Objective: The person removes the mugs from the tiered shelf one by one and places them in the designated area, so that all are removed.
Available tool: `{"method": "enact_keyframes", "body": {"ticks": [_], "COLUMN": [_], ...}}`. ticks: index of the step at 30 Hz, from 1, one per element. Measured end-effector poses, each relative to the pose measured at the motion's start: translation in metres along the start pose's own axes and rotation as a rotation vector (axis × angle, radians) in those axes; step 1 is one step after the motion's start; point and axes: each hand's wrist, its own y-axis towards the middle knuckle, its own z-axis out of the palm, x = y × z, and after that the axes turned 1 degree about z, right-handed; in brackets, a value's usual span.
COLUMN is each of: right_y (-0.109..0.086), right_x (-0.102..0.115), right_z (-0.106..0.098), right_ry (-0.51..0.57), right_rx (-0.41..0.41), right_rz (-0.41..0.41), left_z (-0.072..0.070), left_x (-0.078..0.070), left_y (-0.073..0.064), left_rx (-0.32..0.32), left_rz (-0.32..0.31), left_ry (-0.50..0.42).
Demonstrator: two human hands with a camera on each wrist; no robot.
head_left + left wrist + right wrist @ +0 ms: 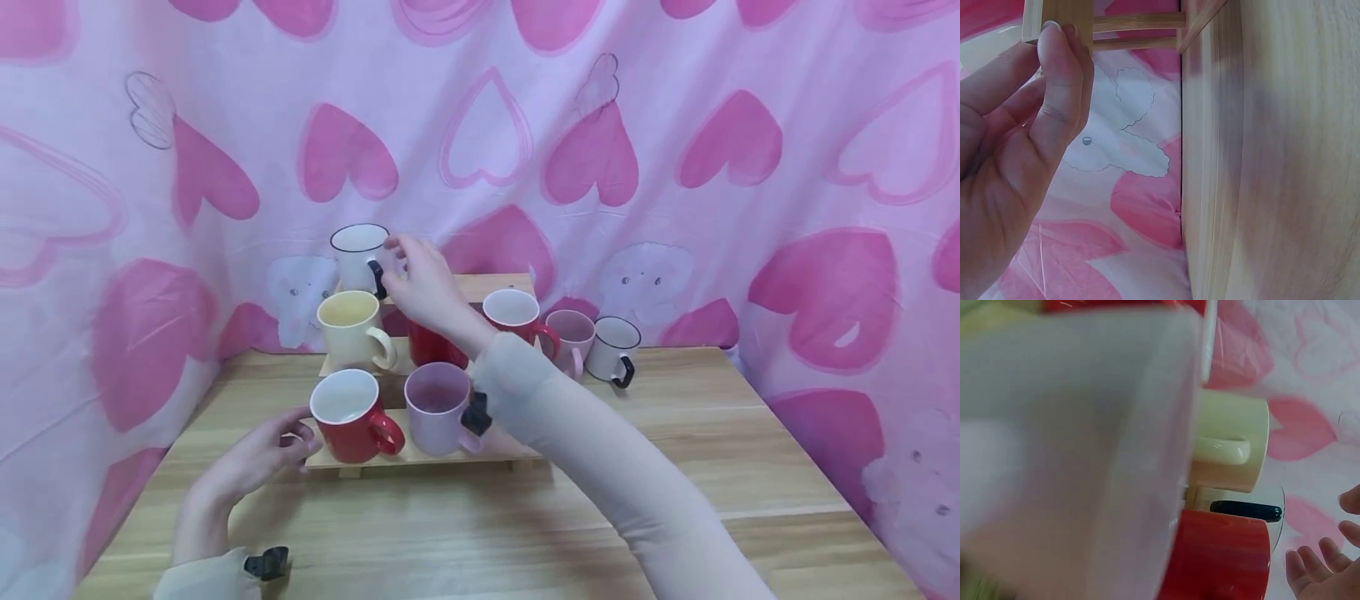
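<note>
white mug [352,265]: set upright at left end of top shelf [491,287]; black handle [377,280] turned rightward, likely for easy reach | right hand [427,287]: fingers loosely parted beside it, nothing gripped | left hand [262,454]: bottom shelf [1075,15] pinched at its end, apparently for steadiness

Bare bench [465,533] lies before the tiered wooden rack [495,287] and spreads to its right, leaving room to pass; the rack's top board is also open toward its right end. A cream mug [345,337], front red mug [348,435] and lilac mug [431,433] crowd the lower tiers, left fingers [296,454] beside them; the right sleeve [570,425] slants across, a pink mug [572,327] obstructing beyond.
</note>
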Motion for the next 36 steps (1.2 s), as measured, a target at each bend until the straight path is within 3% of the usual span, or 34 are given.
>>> {"method": "enact_keyframes", "body": {"ticks": [5, 9, 13, 20, 27, 32, 36], "right_y": [0.024, 0.033, 0.037, 0.043, 0.043, 0.04, 0.039], "right_x": [0.002, 0.003, 0.002, 0.002, 0.002, -0.002, -0.007], "right_z": [0.01, 0.018, 0.023, 0.029, 0.03, 0.029, 0.021], "right_ry": [0.077, 0.156, 0.162, 0.195, 0.131, 0.238, 0.211], "right_rx": [0.049, 0.122, 0.131, 0.163, 0.216, 0.165, 0.13], "right_rz": [0.098, 0.2, 0.272, 0.345, 0.382, 0.428, 0.411], "left_z": [0.003, 0.002, 0.002, 0.001, 0.002, 0.002, 0.001], "left_x": [0.0, -0.001, -0.001, -0.002, -0.001, 0.001, 0.001], "left_y": [0.0, -0.003, -0.004, -0.004, -0.005, -0.003, -0.001], "left_rx": [-0.007, -0.011, -0.005, -0.014, -0.001, -0.002, 0.007], "left_rz": [-0.002, -0.003, -0.009, -0.018, -0.019, -0.008, -0.005], "left_ry": [0.004, 0.01, 0.004, -0.006, -0.001, -0.004, -0.002]}}
